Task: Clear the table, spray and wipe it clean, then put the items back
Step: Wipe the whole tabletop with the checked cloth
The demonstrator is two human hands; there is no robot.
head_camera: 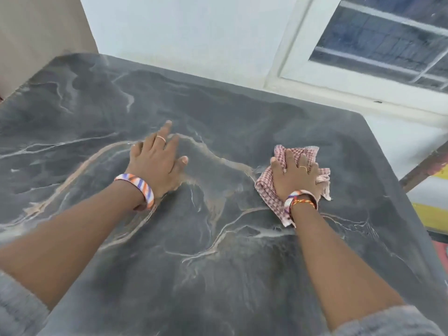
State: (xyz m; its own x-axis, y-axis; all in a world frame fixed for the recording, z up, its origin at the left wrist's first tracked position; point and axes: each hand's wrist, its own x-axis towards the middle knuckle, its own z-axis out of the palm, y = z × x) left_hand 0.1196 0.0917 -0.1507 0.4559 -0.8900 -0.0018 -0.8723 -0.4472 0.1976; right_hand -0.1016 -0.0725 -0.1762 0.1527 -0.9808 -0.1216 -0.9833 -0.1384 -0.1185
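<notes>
A dark grey marbled table with pale veins fills most of the head view. My right hand lies on a red-and-white checked cloth at the table's right side, its fingers curled into the bunched fabric. My left hand rests flat on the bare tabletop left of centre, fingers spread and straight, holding nothing. Both wrists carry striped bangles. No other items stand on the table.
A white wall runs behind the table's far edge. A white-framed window sits at the upper right. A beige surface rises at the upper left. Past the right edge is a yellow and red object.
</notes>
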